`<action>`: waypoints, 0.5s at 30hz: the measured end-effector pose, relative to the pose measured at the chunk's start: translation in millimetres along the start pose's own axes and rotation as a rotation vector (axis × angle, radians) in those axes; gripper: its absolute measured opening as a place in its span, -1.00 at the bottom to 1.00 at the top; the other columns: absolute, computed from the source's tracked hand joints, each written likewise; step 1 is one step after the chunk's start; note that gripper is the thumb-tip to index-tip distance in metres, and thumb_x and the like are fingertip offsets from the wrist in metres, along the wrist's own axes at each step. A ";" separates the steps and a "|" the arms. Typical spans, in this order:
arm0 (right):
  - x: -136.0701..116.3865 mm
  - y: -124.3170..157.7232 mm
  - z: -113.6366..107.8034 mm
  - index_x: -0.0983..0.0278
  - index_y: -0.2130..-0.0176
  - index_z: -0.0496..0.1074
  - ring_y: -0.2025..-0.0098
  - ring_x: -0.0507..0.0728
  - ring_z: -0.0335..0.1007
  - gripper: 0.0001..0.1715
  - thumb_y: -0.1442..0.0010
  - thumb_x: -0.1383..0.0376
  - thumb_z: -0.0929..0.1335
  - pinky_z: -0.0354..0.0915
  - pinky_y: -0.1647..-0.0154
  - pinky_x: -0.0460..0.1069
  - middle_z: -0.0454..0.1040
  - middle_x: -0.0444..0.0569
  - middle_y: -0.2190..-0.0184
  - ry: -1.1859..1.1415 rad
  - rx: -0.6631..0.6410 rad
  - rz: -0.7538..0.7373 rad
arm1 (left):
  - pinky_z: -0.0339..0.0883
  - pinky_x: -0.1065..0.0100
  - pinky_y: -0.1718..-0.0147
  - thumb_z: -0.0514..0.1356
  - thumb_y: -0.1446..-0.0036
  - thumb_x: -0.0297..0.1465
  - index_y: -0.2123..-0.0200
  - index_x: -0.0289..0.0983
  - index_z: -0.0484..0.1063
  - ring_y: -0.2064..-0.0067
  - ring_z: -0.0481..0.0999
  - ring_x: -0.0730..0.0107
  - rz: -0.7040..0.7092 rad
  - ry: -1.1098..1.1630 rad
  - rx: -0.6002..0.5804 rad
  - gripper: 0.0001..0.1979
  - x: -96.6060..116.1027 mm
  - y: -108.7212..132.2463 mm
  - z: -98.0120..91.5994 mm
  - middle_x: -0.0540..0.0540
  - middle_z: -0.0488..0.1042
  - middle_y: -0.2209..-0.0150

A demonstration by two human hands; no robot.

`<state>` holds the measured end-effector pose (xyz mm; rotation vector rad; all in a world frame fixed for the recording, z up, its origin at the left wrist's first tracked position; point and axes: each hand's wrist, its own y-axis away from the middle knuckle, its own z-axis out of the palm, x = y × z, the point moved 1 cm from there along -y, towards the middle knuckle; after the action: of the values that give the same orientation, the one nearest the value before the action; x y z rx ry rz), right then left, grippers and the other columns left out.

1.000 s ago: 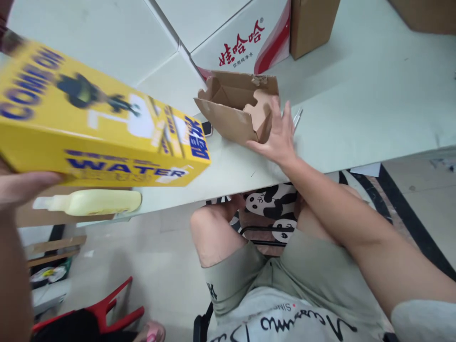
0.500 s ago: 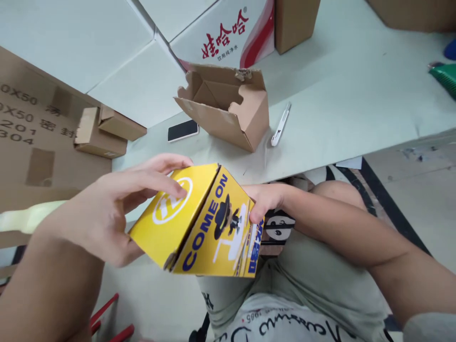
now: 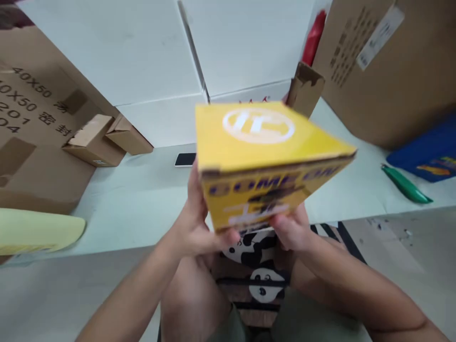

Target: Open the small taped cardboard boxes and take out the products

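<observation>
A yellow cardboard box (image 3: 263, 147) with a white round logo and blue "COME ON" lettering is held up in front of me, slightly blurred. My left hand (image 3: 203, 223) grips its left side, with the thumb at the lower front edge. On the lower right, my right hand (image 3: 290, 225) holds it with the thumb on the printed face. Both hands are closed on the box, which tilts so that its logo face points upward. Behind it, most of the table's middle is hidden.
A phone (image 3: 185, 159) lies on the pale table (image 3: 135, 209). Small brown boxes (image 3: 99, 142) stand at the left by a large carton (image 3: 46, 175). On the right are a green pointed object (image 3: 406, 184), a blue package (image 3: 427, 152) and another large carton (image 3: 384, 90). A pale yellow object (image 3: 42, 230) juts in at left.
The yellow box has been raised and turned, its logo face now uppermost. My left hand has shifted from the logo face to the box's left side. The view has turned too.
</observation>
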<state>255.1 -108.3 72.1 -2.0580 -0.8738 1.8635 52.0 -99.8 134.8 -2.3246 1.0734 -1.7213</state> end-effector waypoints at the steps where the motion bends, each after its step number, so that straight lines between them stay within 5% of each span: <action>1: -9.1 -22.2 -7.9 -0.06 -0.52 -0.02 -0.38 0.42 0.38 -0.07 -0.35 -0.34 0.12 0.49 -0.26 0.42 0.44 0.09 -0.31 -0.001 0.068 -0.003 | 0.61 -0.04 -0.17 0.36 -0.08 0.22 -0.40 0.03 0.28 -0.29 0.56 -0.14 0.069 -0.035 0.131 -0.10 1.2 -22.4 -4.8 -0.25 0.42 -0.37; 3: -25.9 -79.1 -24.5 0.03 -0.42 0.17 -0.38 0.38 0.38 -0.13 -0.35 -0.33 0.17 0.45 -0.33 0.34 0.44 0.07 -0.30 -0.008 0.154 -0.021 | 0.56 0.02 -0.21 0.30 -0.14 0.22 -0.38 0.04 0.31 -0.31 0.54 -0.12 0.220 -0.066 0.313 -0.17 2.3 -76.0 -16.9 -0.18 0.43 -0.35; 5: -35.5 -143.5 -40.3 0.09 -0.37 0.18 -0.33 0.32 0.43 -0.14 -0.30 -0.25 0.31 0.45 -0.34 0.26 0.46 0.05 -0.27 -0.148 0.199 -0.097 | 0.53 0.05 -0.16 0.19 -0.27 0.16 -0.37 0.02 0.35 -0.39 0.46 -0.11 0.336 -0.044 0.368 -0.31 -4.2 -134.6 -30.1 -0.03 0.41 -0.34; 7: -30.9 -202.6 -52.5 0.14 -0.34 0.14 -0.22 0.21 0.52 -0.27 -0.38 -0.15 0.27 0.48 -0.29 0.19 0.47 0.02 -0.24 -0.236 0.215 0.016 | 0.55 0.12 -0.14 0.20 -0.28 0.08 -0.13 -0.09 0.53 -0.37 0.49 0.04 0.264 0.016 0.397 -0.49 -23.7 -189.5 -43.3 -0.02 0.53 -0.27; 9: -12.6 -245.2 -59.8 0.17 -0.32 0.16 -0.13 0.15 0.57 -0.43 -0.49 -0.04 0.18 0.50 -0.24 0.19 0.51 0.00 -0.18 -0.189 0.239 0.313 | 0.54 0.23 -0.10 0.06 -0.39 0.03 0.13 -0.22 0.58 -0.28 0.55 0.24 0.078 0.068 0.295 -0.52 -53.6 -233.4 -53.4 -0.01 0.67 -0.09; 12: 22.5 -271.8 -63.4 0.20 -0.27 0.23 -0.07 0.15 0.58 -0.38 -0.51 -0.14 0.12 0.52 -0.20 0.22 0.58 0.00 -0.06 -0.035 0.272 0.573 | 0.47 0.33 0.03 -0.40 -0.41 -0.02 0.30 -0.35 0.52 -0.18 0.61 0.28 -0.221 0.082 0.132 -0.19 -100.8 -269.2 -61.5 0.06 0.69 0.09; 15: 39.9 -265.6 -67.6 0.18 -0.17 0.30 -0.01 0.16 0.59 -0.37 -0.46 -0.22 0.18 0.55 -0.17 0.25 0.61 -0.06 0.07 -0.073 0.285 0.519 | 0.50 0.38 0.12 -0.27 -0.46 0.01 0.16 -0.30 0.54 -0.11 0.67 0.27 -0.127 0.100 0.162 -0.30 -122.6 -271.5 -63.1 0.06 0.69 0.13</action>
<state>248.3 140.3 194.0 -2.1768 -0.0622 2.1643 114.8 195.5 174.8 -2.2732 0.7797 -1.9088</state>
